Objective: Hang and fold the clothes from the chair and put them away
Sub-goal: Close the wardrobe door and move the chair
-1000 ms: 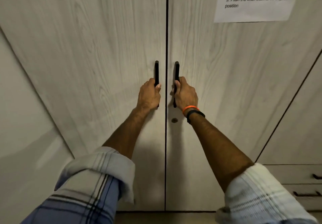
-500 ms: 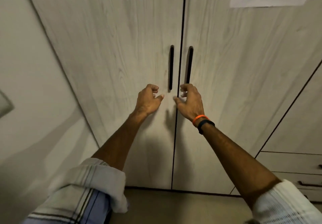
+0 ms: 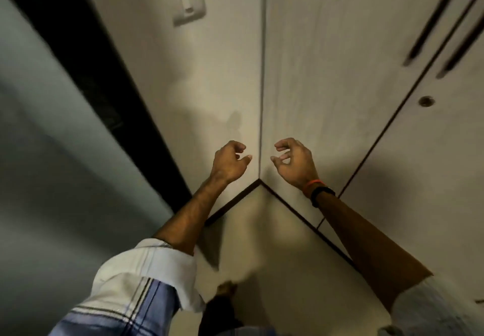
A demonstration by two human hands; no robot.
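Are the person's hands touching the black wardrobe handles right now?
Apart. The head view shows the left hand and right hand low near the wall corner, holding nothing, while the black wardrobe handles sit far up to the right, with bare door between.

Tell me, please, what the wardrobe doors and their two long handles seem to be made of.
The wardrobe doors look like pale wood-grain laminate board, matt: faint streaky grain, dark edge lines. The handles appear dark, slim bars, perhaps black metal or plastic; motion blur leaves this open.
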